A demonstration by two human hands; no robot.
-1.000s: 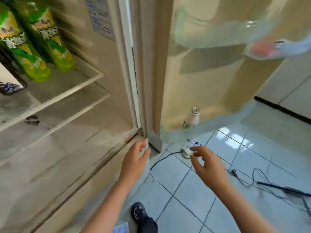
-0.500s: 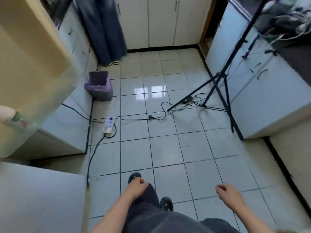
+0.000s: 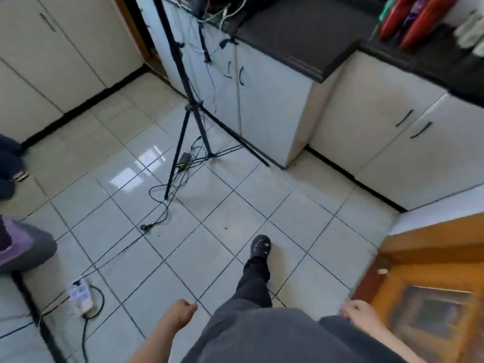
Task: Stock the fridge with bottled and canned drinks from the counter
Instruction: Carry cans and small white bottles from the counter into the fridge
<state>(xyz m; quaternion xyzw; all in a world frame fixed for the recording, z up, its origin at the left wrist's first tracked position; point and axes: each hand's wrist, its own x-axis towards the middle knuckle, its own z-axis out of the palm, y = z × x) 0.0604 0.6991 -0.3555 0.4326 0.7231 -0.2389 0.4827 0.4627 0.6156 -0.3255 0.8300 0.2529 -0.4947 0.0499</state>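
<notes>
Our hands hang empty above the floor [image 3: 235,205], and the drinks sit off on the counter [image 3: 301,27].

White cabinets [image 3: 275,100] stand just behind the black tripod [image 3: 183,74] and run to its right under the dark counter. A wooden panel [image 3: 432,258] lies well right of the tripod, a purple bin [image 3: 23,242] well to its left. The bottles [image 3: 419,19], red, tilted and blurred with unreadable labels, rest on the counter far right of the tripod. Cables [image 3: 157,213] trail from the tripod's feet across the floor between it and us, near a power strip [image 3: 80,297]. On the tripod's near side, our left hand [image 3: 180,314] and right hand [image 3: 360,314] show loosely curled fingers grasping nothing.
</notes>
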